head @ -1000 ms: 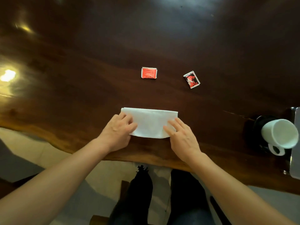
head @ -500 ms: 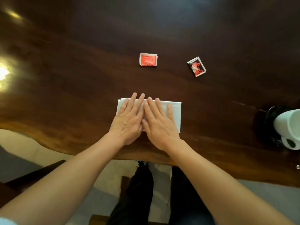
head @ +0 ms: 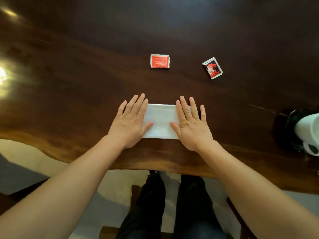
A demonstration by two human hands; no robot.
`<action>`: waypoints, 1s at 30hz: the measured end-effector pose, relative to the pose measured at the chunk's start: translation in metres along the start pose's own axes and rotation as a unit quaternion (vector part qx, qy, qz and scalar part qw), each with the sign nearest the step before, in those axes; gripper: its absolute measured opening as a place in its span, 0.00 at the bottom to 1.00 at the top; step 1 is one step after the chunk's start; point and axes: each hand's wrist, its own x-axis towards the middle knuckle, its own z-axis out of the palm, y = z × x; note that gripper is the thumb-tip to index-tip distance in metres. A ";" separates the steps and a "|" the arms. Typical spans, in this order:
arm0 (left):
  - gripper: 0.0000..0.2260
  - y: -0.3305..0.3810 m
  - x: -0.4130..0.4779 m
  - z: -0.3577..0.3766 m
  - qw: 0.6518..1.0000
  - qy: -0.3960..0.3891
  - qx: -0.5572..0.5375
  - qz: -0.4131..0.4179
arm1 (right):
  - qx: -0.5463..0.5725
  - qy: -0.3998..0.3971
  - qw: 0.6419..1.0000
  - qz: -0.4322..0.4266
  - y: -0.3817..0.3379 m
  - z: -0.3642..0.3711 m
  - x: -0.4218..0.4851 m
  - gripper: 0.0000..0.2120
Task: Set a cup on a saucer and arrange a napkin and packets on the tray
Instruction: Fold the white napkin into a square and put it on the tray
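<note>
head view: folded white napkin (head: 161,120) lies flat on the dark wooden table (head: 82,69), near the table's front edge, long side running left to right. left hand (head: 129,125) lies flat on the napkin's left end, fingers straight and close together, thumb angled inward onto the white paper. right hand (head: 191,126) lies flat on the right end, fingers straight and slightly fanned, thumb also pointing inward onto the napkin. both palms are down and pressing, nothing pinched or gripped, and a bare strip of napkin shows between the two hands. the fingertips of both hands reach past the napkin's far edge onto the wood. two packets lie further out on the table, well apart from the napkin: a red packet (head: 160,61) lying square to the view, roughly in line with the napkin's middle, and a red and black packet (head: 212,68) to its right, turned at an angle (print too small to read). the packets do not touch each other. at the far right edge a white cup (head: 309,130) sits on a dark saucer (head: 292,119), its handle toward the near side, partly cut off by the frame, so cannot tell how upright it stands. it is well apart from the right hand. a bright light glare (head: 2,76) sits on the wood at far left. below the table edge, the person's legs in dark trousers (head: 151,213) show over a pale floor (head: 25,152).
</note>
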 end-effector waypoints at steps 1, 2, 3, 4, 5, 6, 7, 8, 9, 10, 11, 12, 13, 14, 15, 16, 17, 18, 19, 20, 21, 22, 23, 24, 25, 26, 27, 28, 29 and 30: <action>0.32 -0.001 0.002 -0.011 1.000 0.013 -0.018 -0.009 | 0.009 -0.013 1.000 0.001 0.001 -0.007 0.001 0.35; 0.28 -0.001 0.004 -0.021 0.998 0.033 -0.040 -0.027 | 0.025 -0.022 0.999 0.009 0.000 -0.015 0.003 0.35; 0.23 -0.001 0.007 -0.029 0.995 0.048 -0.067 -0.052 | 0.044 -0.023 0.998 0.023 -0.001 -0.024 0.005 0.34; 0.19 -0.002 0.009 -0.035 0.989 0.053 -0.111 -0.083 | 0.061 -0.015 0.997 0.038 -0.003 -0.032 0.007 0.31; 0.15 -0.003 0.009 -0.039 0.977 0.049 -0.172 -0.116 | 0.074 0.001 0.996 0.051 -0.006 -0.038 0.009 0.28; 0.12 -0.005 0.008 -0.041 0.959 0.038 -0.240 -0.145 | 0.088 0.025 0.994 0.059 -0.009 -0.043 0.010 0.23; 0.10 -0.006 0.007 -0.041 0.939 0.031 -0.300 -0.165 | 0.110 0.051 0.990 0.066 -0.010 -0.046 0.012 0.18; 0.08 -0.007 0.005 -0.041 0.920 0.028 -0.347 -0.179 | 0.157 0.068 0.982 0.077 -0.009 -0.049 0.013 0.13; 0.08 -0.009 0.002 -0.041 0.898 0.029 -0.391 -0.198 | 0.229 0.063 0.966 0.098 -0.007 -0.053 0.014 0.10; 0.08 -0.010 -0.001 -0.039 0.873 0.032 -0.434 -0.220 | 0.314 0.038 0.940 0.125 -0.005 -0.057 0.015 0.08; 0.10 -0.010 -0.003 -0.037 0.848 0.038 -0.469 -0.244 | 0.391 0.008 0.909 0.147 -0.002 -0.060 0.014 0.08; 0.12 -0.011 -0.007 -0.032 0.830 0.049 -0.488 -0.267 | 0.451 -0.011 0.877 0.163 0.001 -0.060 0.013 0.07; 0.14 -0.010 -0.010 -0.028 0.819 0.068 -0.494 -0.284 | 0.501 -0.015 0.846 0.181 0.002 -0.060 0.010 0.07; 0.15 -0.007 -0.013 -0.022 0.816 0.089 -0.489 -0.295 | 0.546 -0.010 0.814 0.200 0.003 -0.058 0.006 0.06; 0.16 -0.003 -0.016 -0.017 0.818 0.108 -0.476 -0.304 | 0.590 0.000 0.777 0.217 0.002 -0.055 0.001 0.07; 0.17 0.003 -0.018 -0.013 0.821 0.124 -0.459 -0.315 | 0.628 0.009 0.742 0.235 0.000 -0.051 -0.003 0.08; 0.17 0.009 -0.021 -0.010 0.819 0.137 -0.447 -0.332 | 0.653 0.015 0.713 0.255 -0.003 -0.046 -0.007 0.10; 0.17 0.016 -0.023 -0.009 0.805 0.149 -0.448 -0.359 | 0.660 0.019 0.699 0.276 -0.006 -0.042 -0.011 0.12; 0.17 0.022 -0.024 -0.009 0.778 0.156 -0.466 -0.392 | 0.646 0.024 0.705 0.294 -0.010 -0.038 -0.014 0.13; 0.19 0.027 -0.026 -0.010 0.742 0.156 -0.495 -0.425 | 0.613 0.033 0.729 0.303 -0.013 -0.033 -0.017 0.14; 0.21 0.030 -0.027 -0.012 0.705 0.146 -0.528 -0.451 | 0.569 0.049 0.763 0.303 -0.015 -0.030 -0.021 0.14; 0.22 0.032 -0.028 -0.015 0.671 0.122 -0.564 -0.465 | 0.527 0.072 0.793 0.296 -0.017 -0.028 -0.025 0.13; 0.21 0.033 -0.030 -0.020 0.643 0.089 -0.604 -0.462 | 0.497 0.094 0.814 0.286 -0.018 -0.028 -0.030 0.13; 0.19 0.035 -0.033 -0.025 0.620 0.053 -0.644 -0.444 | 0.475 0.113 0.827 0.278 -0.018 -0.030 -0.033 0.12; 0.16 0.037 -0.036 -0.032 0.603 0.026 -0.677 -0.421 | 0.454 0.130 0.838 0.272 -0.018 -0.034 -0.037 0.12; 0.16 0.038 -0.040 -0.039 0.597 0.012 -0.696 -0.398 | 0.435 0.144 0.848 0.266 -0.018 -0.040 -0.040 0.11; 0.16 0.040 -0.044 -0.048 0.603 0.009 -0.702 -0.378 | 0.418 0.156 0.857 0.257 -0.018 -0.048 -0.044 0.11; 0.17 0.042 -0.046 -0.056 0.620 0.012 -0.698 -0.359 | 0.406 0.167 0.864 0.246 -0.019 -0.057 -0.048 0.10; 0.18 0.044 -0.049 -0.065 0.641 0.019 -0.688 -0.340 | 0.397 0.176 0.870 0.233 -0.021 -0.066 -0.052 0.10; 0.18 0.048 -0.052 -0.075 0.661 0.025 -0.677 -0.322 | 0.390 0.185 0.875 0.218 -0.025 -0.077 -0.056 0.09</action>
